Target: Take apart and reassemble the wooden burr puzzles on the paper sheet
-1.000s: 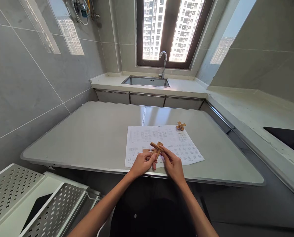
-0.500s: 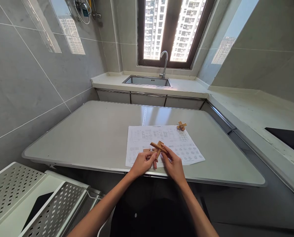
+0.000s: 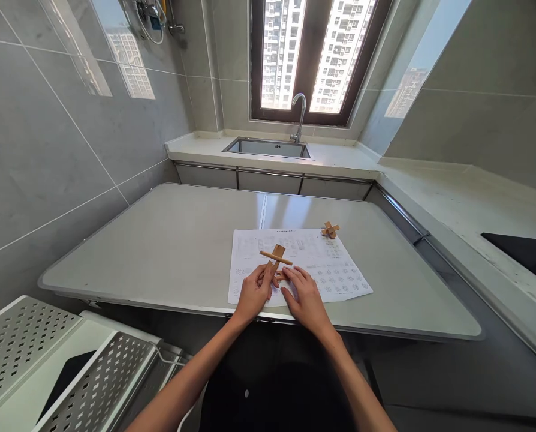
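Observation:
My left hand (image 3: 255, 291) is closed around the lower end of two crossed wooden puzzle pieces. One flat notched piece (image 3: 279, 251) points up and away, and a thin wooden stick (image 3: 268, 256) lies across it. My right hand (image 3: 306, 298) is just right of it, thumb apart from the curved fingers. Its fingertips are at another notched wooden piece (image 3: 280, 276) low over the paper; whether they press on it I cannot tell. Under both hands lies a printed sheet (image 3: 250, 240) with rows of small diagrams. An assembled wooden cross-shaped puzzle (image 3: 330, 230) rests at the sheet's far right corner.
The pale folding table (image 3: 160, 240) has a seam down its middle. Beyond it are a counter with a sink (image 3: 268, 147), a faucet (image 3: 300, 117) and a window. A white perforated rack (image 3: 110, 378) stands at the lower left, and another counter (image 3: 466, 198) runs along the right.
My right hand has let go of the crossed pieces and moved down to a notched piece. My left hand keeps the crossed pieces, now shifted slightly left and raised into clearer view.

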Available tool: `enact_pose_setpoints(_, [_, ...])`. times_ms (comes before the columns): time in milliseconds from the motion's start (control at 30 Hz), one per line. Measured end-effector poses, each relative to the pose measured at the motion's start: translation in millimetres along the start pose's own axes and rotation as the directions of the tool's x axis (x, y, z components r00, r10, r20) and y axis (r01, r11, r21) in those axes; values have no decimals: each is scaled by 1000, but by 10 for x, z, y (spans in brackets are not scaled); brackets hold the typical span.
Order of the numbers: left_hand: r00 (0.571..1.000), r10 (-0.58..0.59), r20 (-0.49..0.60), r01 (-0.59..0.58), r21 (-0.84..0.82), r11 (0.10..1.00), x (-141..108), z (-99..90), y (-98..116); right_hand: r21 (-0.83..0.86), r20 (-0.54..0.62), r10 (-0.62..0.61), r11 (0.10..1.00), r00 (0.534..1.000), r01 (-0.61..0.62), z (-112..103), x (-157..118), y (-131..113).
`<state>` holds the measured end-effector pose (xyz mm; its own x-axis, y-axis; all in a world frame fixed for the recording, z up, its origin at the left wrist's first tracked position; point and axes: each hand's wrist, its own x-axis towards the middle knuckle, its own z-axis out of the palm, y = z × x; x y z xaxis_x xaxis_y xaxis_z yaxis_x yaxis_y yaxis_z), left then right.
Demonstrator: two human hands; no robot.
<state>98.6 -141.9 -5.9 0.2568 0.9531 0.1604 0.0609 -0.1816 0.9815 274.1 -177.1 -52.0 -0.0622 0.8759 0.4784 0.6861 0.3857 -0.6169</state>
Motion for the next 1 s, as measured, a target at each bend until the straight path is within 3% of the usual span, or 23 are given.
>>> enact_pose_setpoints(333, [1000,1,6,-1,-8,1000,0,-2,-43,36,-7,57,998,998,-56,-40,21,-22])
enact_pose_setpoints(667, [1000,0,0,0,-13,1000,7,-16,-42,99,-149,194,979,970,-180,-39,12,-56])
enact_pose_setpoints(767, [1000,3,0,-3,5,1000,-4,-19,-44,133,-279,272,961,921,-243,-79,0,-37])
enact_pose_setpoints(900, [1000,17,6,-18,58,998,-25,-5,-41,209,-458,391,920,798,-331,-182,-41,-36])
enact_pose_setpoints(1000, [999,41,26,-44,111,993,-38,20,-26,314,-442,460,883,770,-348,-260,-58,-149])
